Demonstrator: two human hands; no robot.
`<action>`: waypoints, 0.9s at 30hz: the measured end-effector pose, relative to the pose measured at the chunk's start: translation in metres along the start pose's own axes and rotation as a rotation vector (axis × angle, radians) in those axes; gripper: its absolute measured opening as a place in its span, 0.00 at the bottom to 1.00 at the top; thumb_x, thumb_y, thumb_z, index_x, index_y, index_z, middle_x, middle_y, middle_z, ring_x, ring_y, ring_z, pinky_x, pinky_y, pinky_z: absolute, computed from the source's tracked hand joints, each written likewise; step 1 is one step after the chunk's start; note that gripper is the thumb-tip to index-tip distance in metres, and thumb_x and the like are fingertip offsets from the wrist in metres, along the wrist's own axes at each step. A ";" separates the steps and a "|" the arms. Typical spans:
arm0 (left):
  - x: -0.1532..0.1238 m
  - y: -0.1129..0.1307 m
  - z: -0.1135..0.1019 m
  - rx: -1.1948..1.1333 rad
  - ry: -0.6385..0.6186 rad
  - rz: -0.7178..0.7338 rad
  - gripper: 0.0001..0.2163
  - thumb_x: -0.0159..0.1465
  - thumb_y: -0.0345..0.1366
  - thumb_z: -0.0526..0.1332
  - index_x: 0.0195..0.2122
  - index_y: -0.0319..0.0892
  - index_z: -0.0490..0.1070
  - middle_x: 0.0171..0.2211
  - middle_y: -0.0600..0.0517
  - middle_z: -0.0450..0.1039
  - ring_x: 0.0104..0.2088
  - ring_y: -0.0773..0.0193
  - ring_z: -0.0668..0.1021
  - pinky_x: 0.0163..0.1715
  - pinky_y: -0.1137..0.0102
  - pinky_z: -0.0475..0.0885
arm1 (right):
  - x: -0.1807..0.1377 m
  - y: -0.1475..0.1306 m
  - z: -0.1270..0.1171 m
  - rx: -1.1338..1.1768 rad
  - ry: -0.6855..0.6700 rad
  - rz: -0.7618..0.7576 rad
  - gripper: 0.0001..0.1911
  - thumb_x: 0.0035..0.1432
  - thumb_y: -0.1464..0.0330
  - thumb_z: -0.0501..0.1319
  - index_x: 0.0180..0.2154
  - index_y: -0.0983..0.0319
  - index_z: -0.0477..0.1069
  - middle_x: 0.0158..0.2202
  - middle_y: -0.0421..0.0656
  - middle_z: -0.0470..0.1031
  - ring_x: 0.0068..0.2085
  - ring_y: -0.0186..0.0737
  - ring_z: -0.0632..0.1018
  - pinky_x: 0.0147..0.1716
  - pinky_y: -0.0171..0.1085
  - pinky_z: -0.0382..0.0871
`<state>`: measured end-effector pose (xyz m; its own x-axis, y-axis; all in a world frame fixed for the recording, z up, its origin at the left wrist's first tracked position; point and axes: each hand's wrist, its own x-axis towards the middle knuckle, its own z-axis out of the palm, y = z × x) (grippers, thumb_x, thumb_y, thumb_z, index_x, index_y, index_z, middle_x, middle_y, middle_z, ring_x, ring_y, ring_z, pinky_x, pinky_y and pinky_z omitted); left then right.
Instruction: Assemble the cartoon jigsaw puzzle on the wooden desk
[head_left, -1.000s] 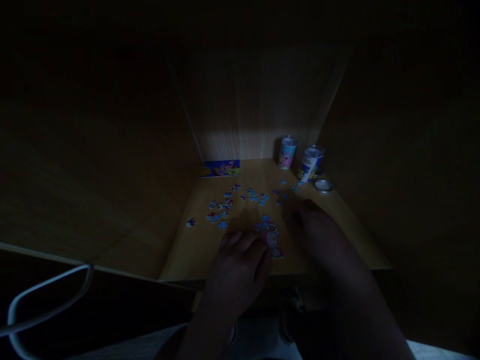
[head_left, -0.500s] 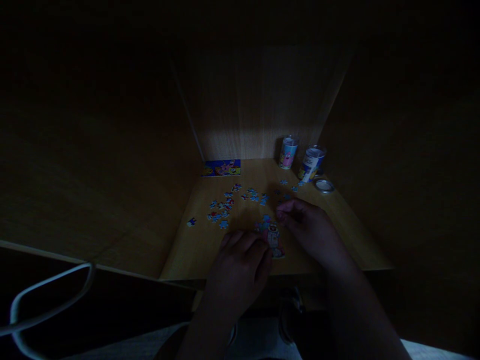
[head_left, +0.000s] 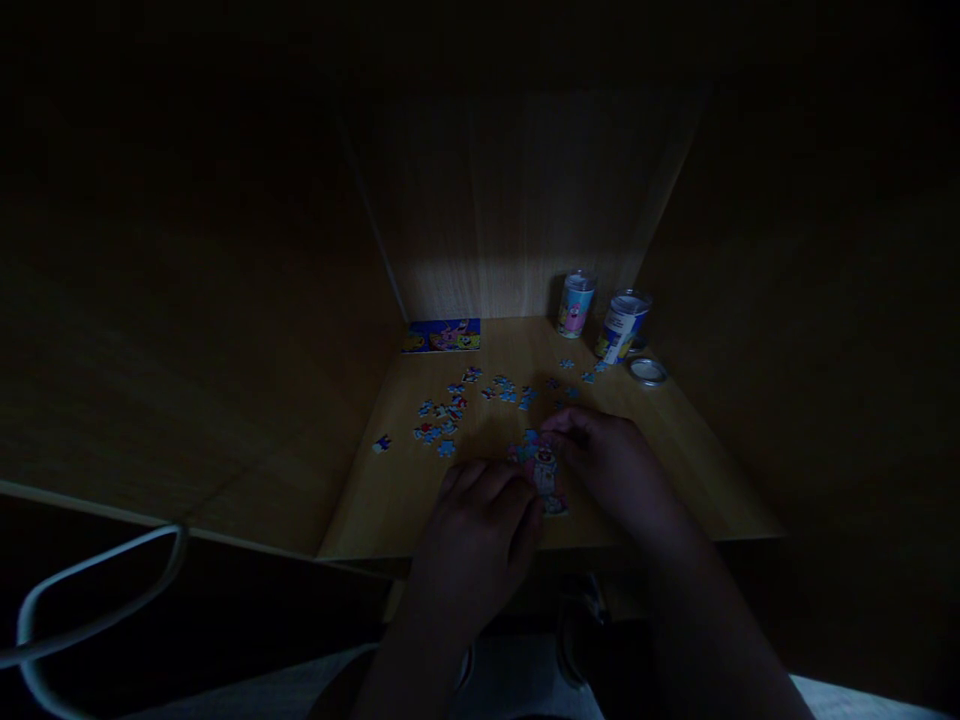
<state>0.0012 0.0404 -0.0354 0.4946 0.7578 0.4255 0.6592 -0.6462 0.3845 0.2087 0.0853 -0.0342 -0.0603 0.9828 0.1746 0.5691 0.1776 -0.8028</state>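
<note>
Left hand [head_left: 472, 540] flat on light wooden counter [head_left: 390, 505], fingers loose, gripping nothing, tips against small joined patch of pink-and-blue jigsaw pieces [head_left: 544, 472]. Right hand [head_left: 611, 465] fingers bunched at patch's far edge; too dark to tell if they pinch a piece. Beyond: loose blue jigsaw pieces [head_left: 448, 415], blue picture card [head_left: 442, 336], two printed tins [head_left: 575, 305]. Risk: a sideways shove likely splits the patch; dim light invites a misfit.

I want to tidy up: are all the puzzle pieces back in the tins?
No: many loose puzzle pieces lie scattered on the desk, in front of the tins at the back.
</note>
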 end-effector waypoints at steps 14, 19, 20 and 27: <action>0.000 -0.001 0.001 -0.002 -0.011 0.002 0.04 0.73 0.30 0.62 0.45 0.44 0.76 0.45 0.49 0.79 0.46 0.52 0.77 0.53 0.52 0.72 | 0.005 0.004 0.005 -0.178 0.048 -0.089 0.09 0.63 0.76 0.66 0.39 0.57 0.81 0.43 0.43 0.84 0.44 0.41 0.83 0.46 0.39 0.73; -0.001 -0.001 0.001 -0.003 -0.024 -0.007 0.04 0.73 0.31 0.62 0.45 0.45 0.76 0.46 0.49 0.79 0.46 0.52 0.77 0.52 0.51 0.73 | 0.004 -0.002 0.005 -0.237 0.024 -0.075 0.08 0.65 0.76 0.65 0.38 0.58 0.81 0.42 0.44 0.83 0.41 0.42 0.82 0.44 0.40 0.72; -0.001 -0.001 0.001 -0.004 -0.023 -0.005 0.04 0.73 0.31 0.62 0.46 0.45 0.75 0.46 0.49 0.79 0.46 0.53 0.77 0.52 0.51 0.73 | 0.004 -0.002 0.005 -0.241 0.019 -0.083 0.09 0.65 0.76 0.64 0.38 0.58 0.81 0.42 0.44 0.83 0.41 0.42 0.82 0.44 0.40 0.72; -0.001 -0.001 0.000 -0.012 -0.020 -0.008 0.05 0.73 0.30 0.62 0.46 0.45 0.76 0.47 0.50 0.79 0.47 0.53 0.77 0.53 0.51 0.73 | 0.002 -0.001 -0.007 -0.379 0.236 -0.108 0.11 0.72 0.69 0.58 0.45 0.60 0.80 0.47 0.50 0.81 0.48 0.49 0.79 0.51 0.44 0.71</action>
<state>-0.0005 0.0402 -0.0361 0.5006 0.7648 0.4056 0.6565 -0.6408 0.3980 0.2142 0.0870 -0.0291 0.0274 0.9135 0.4060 0.8322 0.2042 -0.5155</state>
